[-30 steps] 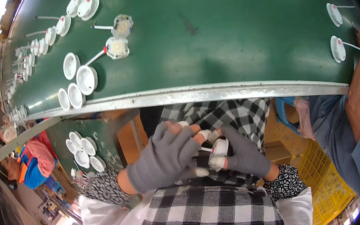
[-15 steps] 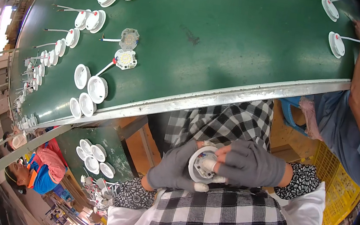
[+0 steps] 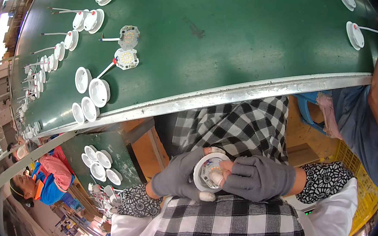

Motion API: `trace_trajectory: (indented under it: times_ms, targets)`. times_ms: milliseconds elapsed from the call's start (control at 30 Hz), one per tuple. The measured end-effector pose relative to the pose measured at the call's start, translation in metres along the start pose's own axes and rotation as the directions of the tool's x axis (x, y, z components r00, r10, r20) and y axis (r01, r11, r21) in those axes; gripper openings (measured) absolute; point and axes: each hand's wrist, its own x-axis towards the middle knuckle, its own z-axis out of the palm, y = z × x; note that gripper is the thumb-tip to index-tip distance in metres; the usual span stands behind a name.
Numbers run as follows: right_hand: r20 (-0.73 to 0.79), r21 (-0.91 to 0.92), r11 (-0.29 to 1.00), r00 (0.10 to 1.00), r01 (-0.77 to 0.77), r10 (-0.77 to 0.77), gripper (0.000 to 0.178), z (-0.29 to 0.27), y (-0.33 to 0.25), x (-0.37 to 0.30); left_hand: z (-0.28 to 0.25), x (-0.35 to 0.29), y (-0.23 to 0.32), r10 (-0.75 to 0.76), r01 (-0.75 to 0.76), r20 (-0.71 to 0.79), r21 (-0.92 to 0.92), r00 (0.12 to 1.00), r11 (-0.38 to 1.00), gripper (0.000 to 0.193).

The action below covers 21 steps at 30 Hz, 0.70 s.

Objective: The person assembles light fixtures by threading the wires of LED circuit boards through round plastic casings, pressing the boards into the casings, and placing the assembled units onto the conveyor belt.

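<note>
Both my hands wear grey fingerless gloves and are held close to my body, over my checked shirt. My left hand [image 3: 177,177] cups a round white lamp housing [image 3: 206,167] from the left. My right hand [image 3: 257,177] grips the same housing from the right, its fingertips pressing inside it on a small board with yellow dots. On the green conveyor belt [image 3: 234,44] above lie two loose round boards with wires [image 3: 127,48] and several white housings [image 3: 91,93].
A metal rail [image 3: 257,91] edges the belt toward me. Another person's arm and blue shirt [image 3: 377,102] are at the right, by a yellow crate [image 3: 359,179]. A lower green shelf with white housings [image 3: 100,164] is at the left, with a seated person [image 3: 46,181] beyond.
My hands have drawn down closer to my body and turned the white housing so its open face shows. The view has shifted slightly down the belt.
</note>
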Motion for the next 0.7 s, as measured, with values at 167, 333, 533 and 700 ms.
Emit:
trace_trajectory:
  times_ms: [167,333,533,700]
  targets:
    - [-0.056,-0.142,0.984,0.993,-0.110,0.103,0.020,0.002,-0.008,0.005,0.003,0.004,0.009,0.017,-0.016,-0.027,0.048,0.999,0.999,0.093]
    - [-0.084,-0.169,0.980,0.992,-0.108,0.095,0.024,-0.002,-0.002,0.011,0.018,0.003,-0.002,0.026,-0.022,-0.202,0.020,0.979,1.000,0.096]
    - [-0.110,-0.251,0.968,0.994,-0.013,-0.015,0.030,0.008,0.011,0.002,0.024,0.006,-0.006,0.101,-0.061,-0.292,0.143,0.951,0.988,0.097]
    - [-0.079,-0.265,0.964,0.997,-0.027,0.006,0.035,0.006,0.012,-0.001,0.030,0.009,0.000,0.040,0.021,-0.360,0.163,0.932,0.986,0.098]
